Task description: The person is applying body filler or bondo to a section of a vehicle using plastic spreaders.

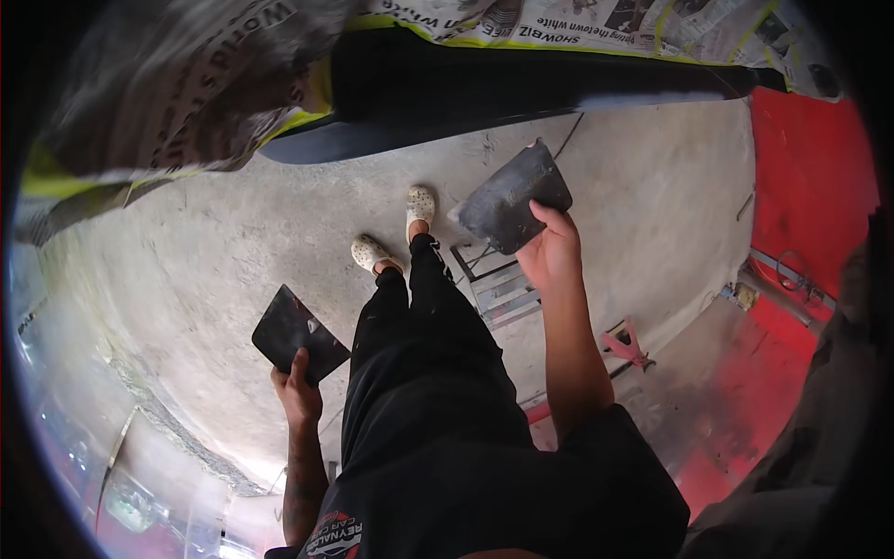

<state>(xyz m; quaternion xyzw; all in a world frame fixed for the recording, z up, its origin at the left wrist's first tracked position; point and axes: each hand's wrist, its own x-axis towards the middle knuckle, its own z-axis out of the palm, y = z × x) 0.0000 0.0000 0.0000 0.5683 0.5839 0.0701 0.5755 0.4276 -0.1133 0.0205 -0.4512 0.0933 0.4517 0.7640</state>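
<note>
My left hand (296,391) grips a dark, glossy flat piece (289,326) with a lighter patch on its edge, down at my left beside my leg. My right hand (549,247) is wrapped on a dull, scuffed dark grey flat piece (507,191), held out to my right. Above both hands runs a long dark panel (521,79), bordered by newspaper masking (177,93) and yellow-green tape. The gap between that panel and my right hand's piece is hard to judge.
My legs and light clogs (372,253) are on a grey concrete floor (205,242). Behind my right arm are a metal rack (503,298) and a small pink object (626,345). A red surface (805,177) with pipe and hose borders the right side.
</note>
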